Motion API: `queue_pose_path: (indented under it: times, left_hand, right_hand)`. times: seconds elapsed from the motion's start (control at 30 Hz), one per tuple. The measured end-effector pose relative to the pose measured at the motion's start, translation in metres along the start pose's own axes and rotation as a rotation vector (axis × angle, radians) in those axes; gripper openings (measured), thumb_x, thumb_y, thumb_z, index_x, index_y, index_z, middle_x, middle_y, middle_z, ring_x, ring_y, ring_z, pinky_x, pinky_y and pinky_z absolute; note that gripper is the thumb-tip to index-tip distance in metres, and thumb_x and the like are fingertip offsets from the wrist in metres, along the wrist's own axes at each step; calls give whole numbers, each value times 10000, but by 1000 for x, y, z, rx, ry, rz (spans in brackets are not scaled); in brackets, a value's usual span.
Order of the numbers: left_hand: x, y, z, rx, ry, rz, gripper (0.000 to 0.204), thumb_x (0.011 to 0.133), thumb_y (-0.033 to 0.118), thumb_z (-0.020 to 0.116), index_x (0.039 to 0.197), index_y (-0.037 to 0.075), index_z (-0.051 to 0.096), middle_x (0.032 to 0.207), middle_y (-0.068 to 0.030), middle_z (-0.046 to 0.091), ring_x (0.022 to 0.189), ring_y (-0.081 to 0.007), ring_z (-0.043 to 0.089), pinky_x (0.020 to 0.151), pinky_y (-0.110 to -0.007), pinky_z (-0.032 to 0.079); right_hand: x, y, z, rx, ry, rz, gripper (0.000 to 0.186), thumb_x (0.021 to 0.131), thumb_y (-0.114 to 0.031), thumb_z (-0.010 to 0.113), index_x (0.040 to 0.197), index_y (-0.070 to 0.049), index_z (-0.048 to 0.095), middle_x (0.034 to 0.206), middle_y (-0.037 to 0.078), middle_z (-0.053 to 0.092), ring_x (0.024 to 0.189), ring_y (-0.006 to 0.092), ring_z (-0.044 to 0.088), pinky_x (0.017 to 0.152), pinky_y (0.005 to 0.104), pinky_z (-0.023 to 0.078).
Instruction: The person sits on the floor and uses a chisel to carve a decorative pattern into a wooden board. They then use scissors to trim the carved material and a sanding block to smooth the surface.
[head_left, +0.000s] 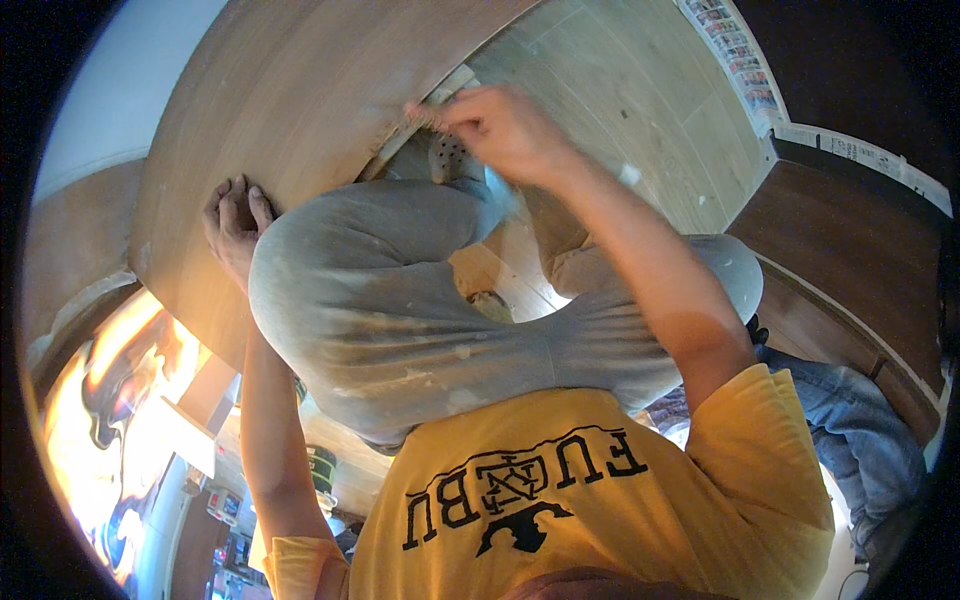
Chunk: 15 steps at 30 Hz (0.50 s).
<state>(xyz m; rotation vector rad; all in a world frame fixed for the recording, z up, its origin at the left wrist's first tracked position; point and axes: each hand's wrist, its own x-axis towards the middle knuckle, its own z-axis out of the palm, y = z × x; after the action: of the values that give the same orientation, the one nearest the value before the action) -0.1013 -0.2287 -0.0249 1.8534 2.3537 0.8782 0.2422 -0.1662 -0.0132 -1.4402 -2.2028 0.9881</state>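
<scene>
— So, what do I see from the head camera now?

— I see a person crouching. The left hand lies flat on a big brown wooden panel, near the left knee of the grey trousers. Its fingers are stretched and close together; they press on the wood and they grip nothing.

— And the right one?

— The right hand is higher in the picture, at the lower edge of the same panel, where the panel meets the floor. Its fingers are pinched together on something small and thin at that edge. I cannot tell what this thing is; it is too small and partly hidden by the hand.

— Where is the panel, exactly?

— It fills the upper left part of the view and it bends with the lens. The light wooden floor is on its right side. Along the seam I see a pale, rough strip, maybe filler or a chipped edge; I am not sure which.

— Anything else around?

— Just under the right hand there is a grey shoe with holes. The person wears a yellow shirt. At the right, a blue denim cloth lies near a dark brown board.
</scene>
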Motion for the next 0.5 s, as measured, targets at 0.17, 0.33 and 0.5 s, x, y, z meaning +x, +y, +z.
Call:
queue_pose_path:
  times: [0.17, 0.33, 0.5]
  left_hand:
    - [-1, 2, -1, 43, 9, -15, 314, 964, 253, 708, 1182, 33, 759, 1279, -156, 655, 1169, -312, 651, 1023, -410, 515]
    - [-2, 6, -4, 48, -10, -36, 313, 966, 258, 700, 1191, 47, 758, 1290, -142, 654, 1194, -307, 637, 1052, -413, 492]
    - [-1, 3, -2, 54, -4, -12, 310, 967, 258, 699, 1173, 35, 761, 1285, -141, 655, 1179, -301, 645, 1046, -411, 499]
  right_hand:
    - [-5, 13, 0, 212, 60, 4, 176, 965, -230, 684, 1071, -148, 798, 1016, 154, 760, 943, 357, 727, 804, 436, 569]
    - [0, 36, -46, 78, 149, 80, 359, 1006, -201, 634, 1330, -342, 700, 1037, 164, 754, 924, 340, 730, 821, 405, 566]
    - [-7, 5, -11, 58, 36, 4, 366, 1012, -139, 635, 1325, -307, 719, 883, 148, 694, 792, 279, 649, 797, 377, 521]
